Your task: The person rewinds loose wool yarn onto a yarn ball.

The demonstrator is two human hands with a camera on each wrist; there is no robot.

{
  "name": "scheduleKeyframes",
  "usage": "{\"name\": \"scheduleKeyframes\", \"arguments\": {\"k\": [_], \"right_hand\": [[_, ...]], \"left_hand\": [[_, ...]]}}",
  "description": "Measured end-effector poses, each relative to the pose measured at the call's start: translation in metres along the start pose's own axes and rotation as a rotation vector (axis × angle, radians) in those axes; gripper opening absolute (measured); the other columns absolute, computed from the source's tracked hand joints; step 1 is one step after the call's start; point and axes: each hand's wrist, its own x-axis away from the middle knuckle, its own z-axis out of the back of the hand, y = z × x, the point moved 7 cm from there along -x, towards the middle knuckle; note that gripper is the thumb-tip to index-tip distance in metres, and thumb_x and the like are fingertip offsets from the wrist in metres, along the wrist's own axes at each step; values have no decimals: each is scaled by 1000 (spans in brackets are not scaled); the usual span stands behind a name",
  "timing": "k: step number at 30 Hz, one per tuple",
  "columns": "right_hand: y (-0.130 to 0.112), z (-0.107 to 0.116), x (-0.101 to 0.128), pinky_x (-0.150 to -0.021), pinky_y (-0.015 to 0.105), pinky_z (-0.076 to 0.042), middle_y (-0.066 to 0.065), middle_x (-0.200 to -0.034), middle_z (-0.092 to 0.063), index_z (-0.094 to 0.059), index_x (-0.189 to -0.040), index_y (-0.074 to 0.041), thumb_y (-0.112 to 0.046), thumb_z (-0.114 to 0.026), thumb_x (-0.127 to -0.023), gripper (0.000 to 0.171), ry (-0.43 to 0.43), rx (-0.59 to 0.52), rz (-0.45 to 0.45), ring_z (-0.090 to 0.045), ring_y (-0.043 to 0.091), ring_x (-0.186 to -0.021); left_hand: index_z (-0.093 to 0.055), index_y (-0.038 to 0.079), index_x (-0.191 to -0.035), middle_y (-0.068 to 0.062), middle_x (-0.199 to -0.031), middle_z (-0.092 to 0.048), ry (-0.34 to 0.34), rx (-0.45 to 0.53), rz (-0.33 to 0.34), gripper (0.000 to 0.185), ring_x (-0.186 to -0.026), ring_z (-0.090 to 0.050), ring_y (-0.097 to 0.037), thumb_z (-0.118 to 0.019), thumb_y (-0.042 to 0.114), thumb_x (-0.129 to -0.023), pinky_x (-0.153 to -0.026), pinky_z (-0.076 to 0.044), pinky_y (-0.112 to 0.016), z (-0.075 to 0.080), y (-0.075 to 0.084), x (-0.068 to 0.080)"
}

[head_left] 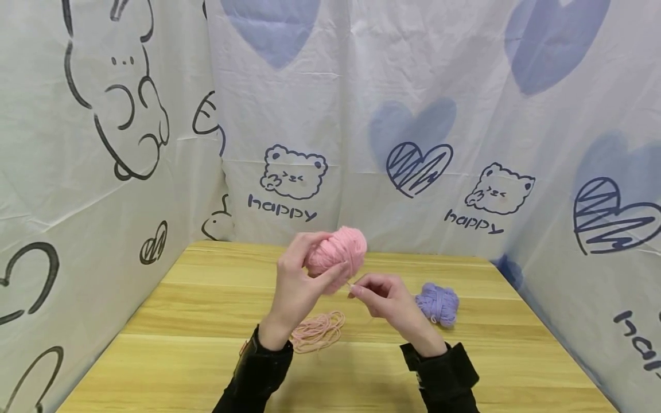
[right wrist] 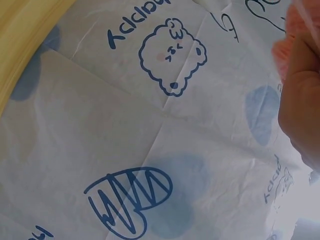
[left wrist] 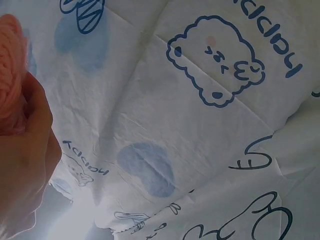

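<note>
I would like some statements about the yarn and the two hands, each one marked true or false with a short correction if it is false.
1. The left hand holds the pink yarn ball above the table. True.
2. The right hand grips the purple yarn ball. False: the purple ball lies on the table, apart from the hand; the right hand pinches a thin pink strand beside the pink ball.
3. A loose bundle of pink yarn lies on the table below the hands. True.
4. The table is covered by a blue cloth. False: it is bare light wood; the printed cloth hangs around it as walls.
</note>
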Motion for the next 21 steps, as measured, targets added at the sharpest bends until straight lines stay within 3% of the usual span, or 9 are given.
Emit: {"name": "scheduleKeyframes", "arguments": {"k": [6,13,18,21], "right_hand": [[-2,8,4,-43,27,-29,-5,-57,-36,-62,-95,4,-15,-55,-97,21,41,25,-41,-31,10,-49],[-8,21,9,-43,31,-27,-5,-58,-35,-64,-93,-6,-15,-56,-97,13,110,17,-24,-30,12,-49],[-12,34,13,-46,32,-27,-1,-58,-32,-65,-96,-3,-14,-55,-97,14,170,14,-2,-27,16,-50],[-12,40,16,-47,31,-26,0,-59,-31,-64,-96,1,-14,-56,-97,17,214,7,-8,-26,18,-51]], "left_hand": [[-65,10,-113,-5,-107,-63,-75,-124,-55,44,-97,-59,-15,-83,13,-73,-80,-55,-28,-8,0,2],[-66,10,-113,-3,-109,-62,-297,-306,-148,43,-101,-55,-15,-83,12,-73,-82,-55,-26,-26,3,7],[-67,12,-111,-2,-111,-62,-439,-335,-159,44,-103,-56,-15,-84,10,-71,-85,-55,-27,-36,3,12],[-67,13,-110,-1,-112,-63,-530,-302,-149,43,-104,-57,-15,-84,11,-71,-88,-54,-28,-41,4,16]]}}
